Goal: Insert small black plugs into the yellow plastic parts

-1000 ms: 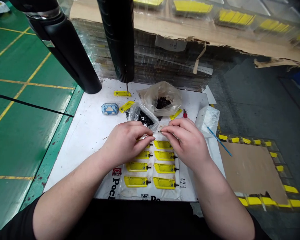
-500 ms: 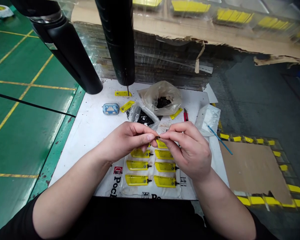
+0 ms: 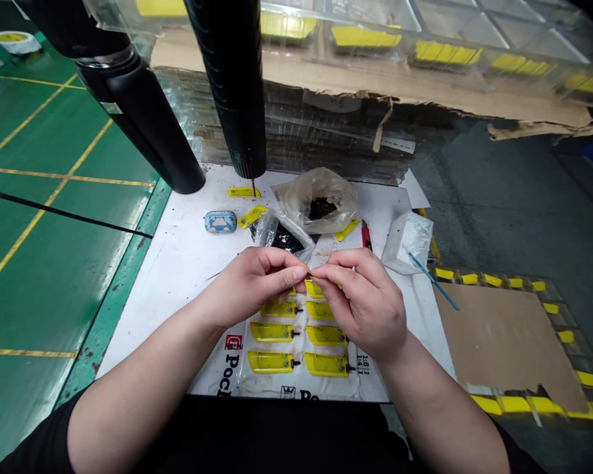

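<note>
My left hand (image 3: 264, 283) and my right hand (image 3: 363, 296) meet fingertip to fingertip above the white table (image 3: 178, 263). Both are closed in a pinch around a tiny dark piece that the fingers mostly cover; its kind cannot be made out. Below them, yellow plastic parts (image 3: 271, 362) with small dark fittings at their right ends lie in two columns on printed sheeting. Just beyond my fingers is a clear bag of small black pieces (image 3: 284, 238). Behind it stands a larger open bag (image 3: 326, 197) with dark bits inside.
A black electric screwdriver (image 3: 237, 99) hangs over the table, bit downward, beside a black bottle (image 3: 148, 125). A blue case (image 3: 220, 222), a red cutter (image 3: 366, 235) and a blue stick (image 3: 432, 280) lie around. Stacked trays (image 3: 375, 39) rise behind; another tray with cardboard (image 3: 508, 336) is lower right.
My hands stay pinched together, and the right hand has shifted slightly left. The dark piece between the fingertips shows less than before. The whole view has tilted a little upward.
</note>
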The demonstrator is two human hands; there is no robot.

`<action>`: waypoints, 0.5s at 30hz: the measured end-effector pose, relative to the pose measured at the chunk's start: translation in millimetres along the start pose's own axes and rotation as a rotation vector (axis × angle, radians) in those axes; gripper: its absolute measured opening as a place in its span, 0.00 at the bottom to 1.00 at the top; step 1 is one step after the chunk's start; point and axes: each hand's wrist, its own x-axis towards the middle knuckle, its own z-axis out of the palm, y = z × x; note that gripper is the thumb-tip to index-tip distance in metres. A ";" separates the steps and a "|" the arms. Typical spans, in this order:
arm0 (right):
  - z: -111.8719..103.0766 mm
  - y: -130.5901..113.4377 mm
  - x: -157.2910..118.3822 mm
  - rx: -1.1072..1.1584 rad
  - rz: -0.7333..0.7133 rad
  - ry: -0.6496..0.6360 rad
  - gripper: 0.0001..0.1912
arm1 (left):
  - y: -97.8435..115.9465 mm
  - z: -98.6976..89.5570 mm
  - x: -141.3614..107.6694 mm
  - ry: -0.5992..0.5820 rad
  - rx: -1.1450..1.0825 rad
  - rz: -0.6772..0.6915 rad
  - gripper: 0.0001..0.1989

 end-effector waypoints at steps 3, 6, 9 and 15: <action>2.2 0.5 0.1 0.027 0.013 -0.025 0.08 | 0.1 1.0 0.0 -0.015 0.074 0.023 0.15; 4.6 -0.7 0.2 0.075 0.042 -0.031 0.07 | 2.3 3.7 -1.3 0.015 0.212 0.068 0.18; 6.1 -2.9 0.0 0.076 0.057 0.011 0.08 | 5.0 7.1 -3.1 0.076 0.305 0.067 0.19; 6.9 -5.4 -1.3 0.030 0.042 0.044 0.10 | 7.4 9.0 -3.6 0.138 0.422 0.096 0.19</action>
